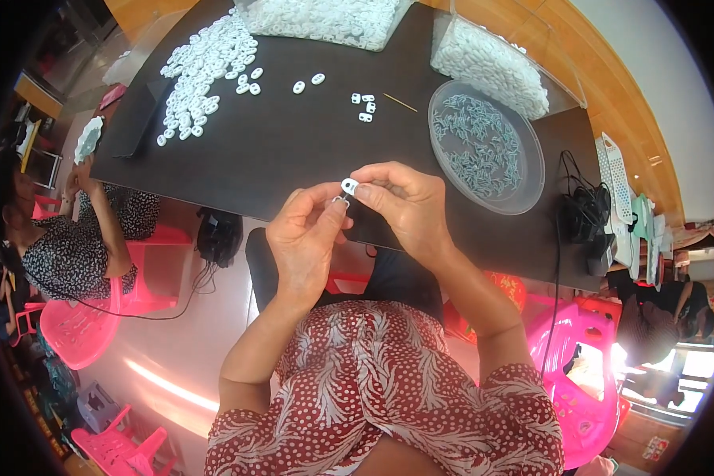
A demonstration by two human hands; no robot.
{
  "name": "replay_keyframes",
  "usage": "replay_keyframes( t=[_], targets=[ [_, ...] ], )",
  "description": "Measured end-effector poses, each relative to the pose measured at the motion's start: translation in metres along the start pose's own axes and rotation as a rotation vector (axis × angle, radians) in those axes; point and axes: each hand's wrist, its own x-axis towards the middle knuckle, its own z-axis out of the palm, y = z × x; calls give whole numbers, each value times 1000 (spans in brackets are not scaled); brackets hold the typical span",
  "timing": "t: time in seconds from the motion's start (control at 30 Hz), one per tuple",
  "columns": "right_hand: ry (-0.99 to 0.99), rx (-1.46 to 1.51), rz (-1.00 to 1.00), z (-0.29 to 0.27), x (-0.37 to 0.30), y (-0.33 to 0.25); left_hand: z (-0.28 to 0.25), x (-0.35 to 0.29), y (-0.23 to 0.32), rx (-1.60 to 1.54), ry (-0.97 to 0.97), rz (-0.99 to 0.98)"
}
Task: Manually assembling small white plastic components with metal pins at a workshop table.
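White clip [349, 186] pinched between fingers of right hand [404, 208] and left hand [305, 234], above near tabletop [293, 151] edge.

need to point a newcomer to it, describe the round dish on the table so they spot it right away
On the dark table, look to the right of the person's hands. The clear round dish sits there, holding small grey pieces. Its neighbours are square-cornered clear boxes of white parts; it alone is round and shallow.
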Motion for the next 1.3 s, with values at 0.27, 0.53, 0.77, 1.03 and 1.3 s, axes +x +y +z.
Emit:
replay_keyframes(
  t=[0.27,0.53,0.77,1.03,1.3],
  targets=[
    [-13,-127,-81,4,-4,-4,0,-2,-1,-57,28,42],
    [-26,-184,-143,7,-6,-4,0,-4,0,-140,33,-20],
    [-89,-367,-344,4,-9,-4,-1,-4,-2,-290,42,-85],
    [-79,-480,-519,5,-9,-2,3,-7,7,-379,113,-152],
    [-30,-556,-628,5,-9,0,-1,-7,3,-355,78,-176]
  ],
)
